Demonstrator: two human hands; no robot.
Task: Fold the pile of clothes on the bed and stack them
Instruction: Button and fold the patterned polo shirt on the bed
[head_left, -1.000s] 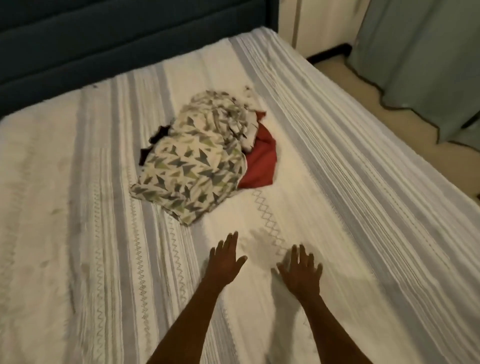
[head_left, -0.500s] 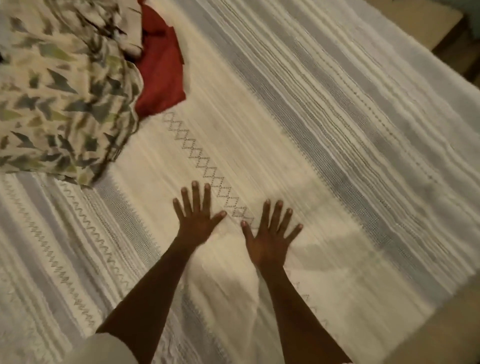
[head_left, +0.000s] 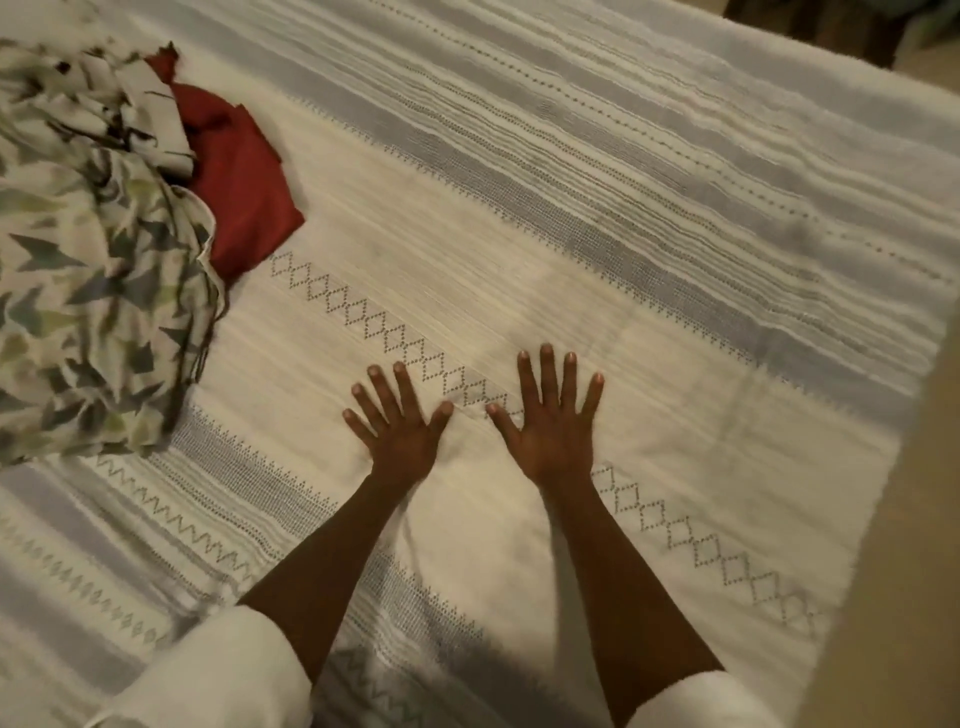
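The pile of clothes lies at the upper left of the bed: a cream garment with grey and green triangle print on top, and a dark red garment sticking out from under its right side. My left hand and my right hand lie flat on the white striped bedspread, fingers spread, side by side, holding nothing. Both hands are apart from the pile, below and to the right of it.
The bed's right edge runs down the right side, with beige floor beyond it. A dark object stands past the bed's far corner at the top right.
The view has tilted down and closed in on the bed. Both hands have spread their fingers and settled flat on the bedspread. The pile has not been touched.
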